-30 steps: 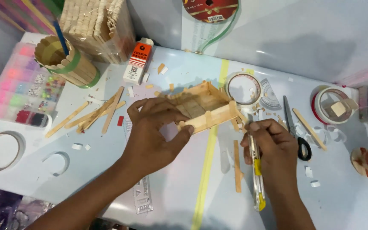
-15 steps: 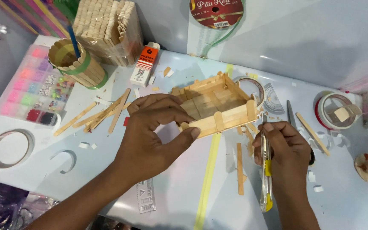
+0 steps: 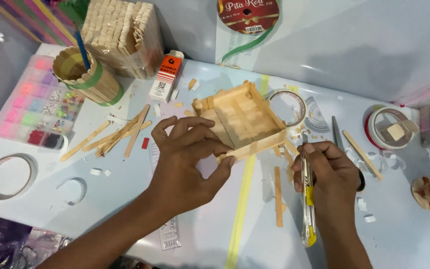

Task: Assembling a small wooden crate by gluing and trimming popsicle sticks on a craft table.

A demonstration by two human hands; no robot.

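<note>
Here, left hand [image 3: 185,164] pinches the stick box [image 3: 240,119]; right hand [image 3: 332,182] grips a yellow cutter [image 3: 307,199]; an orange-white glue box [image 3: 165,76] lies far left.

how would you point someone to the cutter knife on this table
Start at the open wooden stick box in the table's middle, gripped by the left hand. Just right of it, the right hand holds the cutter knife: long, slim, clear-bodied with yellow parts, unlike the plain sticks around.

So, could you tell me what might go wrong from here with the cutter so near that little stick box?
The left hand pinches the stick box by its front edge, so the tilted box could slip or a glued stick pop loose. The right hand points the utility knife toward that edge, close to the left fingertips; a slip might nick them.
</note>
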